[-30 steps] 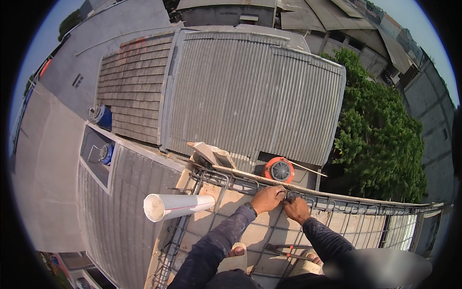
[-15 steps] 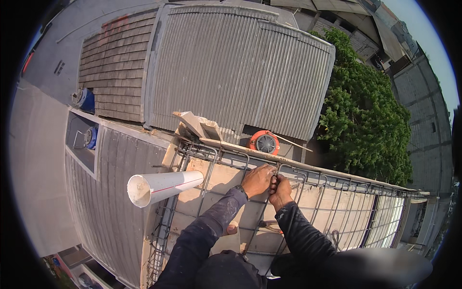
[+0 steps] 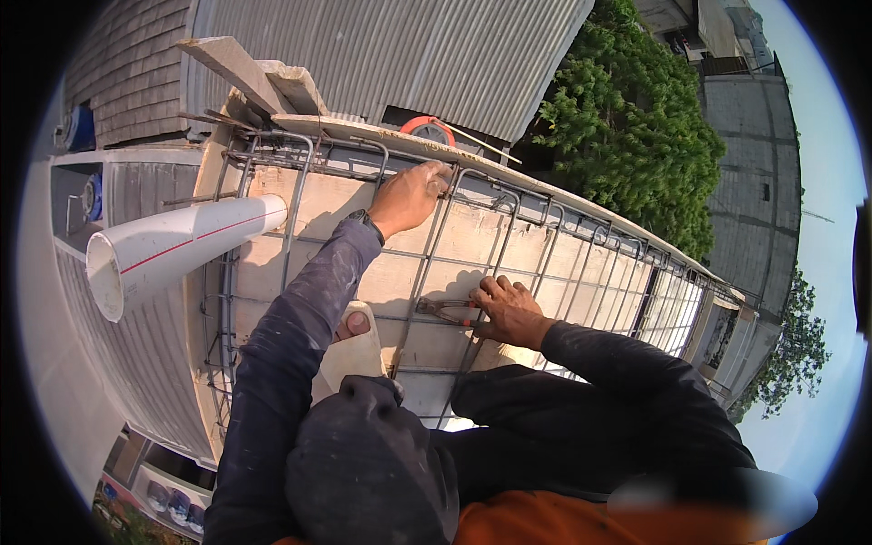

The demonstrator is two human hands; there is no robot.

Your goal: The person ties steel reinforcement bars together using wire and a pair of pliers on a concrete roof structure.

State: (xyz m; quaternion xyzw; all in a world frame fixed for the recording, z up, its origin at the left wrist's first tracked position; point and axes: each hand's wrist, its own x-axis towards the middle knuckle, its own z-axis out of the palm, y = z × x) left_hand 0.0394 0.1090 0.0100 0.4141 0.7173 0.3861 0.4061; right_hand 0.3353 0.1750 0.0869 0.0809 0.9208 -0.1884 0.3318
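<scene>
Two hands flank open mesh beside plank edge.

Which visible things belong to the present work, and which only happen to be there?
In the work, apparently:
steel bar grid, by the left hand
pincers, at the right hand

Only around, apparently:
orange-rimmed round object
tree
corrugated roof

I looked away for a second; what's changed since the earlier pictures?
The right hand has left its place beside the left hand and drawn back and rightward to the pincers; whether it grips them is unclear. The view shifted too. The left hand stays at the rebar, and the white pipe still juts up.
</scene>
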